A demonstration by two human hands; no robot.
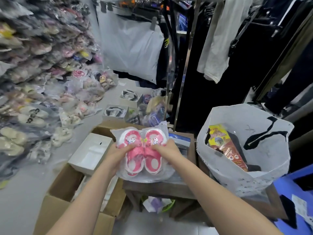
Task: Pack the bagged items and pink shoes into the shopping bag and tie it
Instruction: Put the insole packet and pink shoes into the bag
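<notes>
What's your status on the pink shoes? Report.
Left hand and right hand gripping bagged pink shoes. Shopping bag open, right. Nothing in the way.

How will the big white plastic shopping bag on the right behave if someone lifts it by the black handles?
The white plastic shopping bag would probably sag, since its thin walls look crumpled. The yellow-red packet leaning inside may slide. It seems light: mostly unfilled.
</notes>
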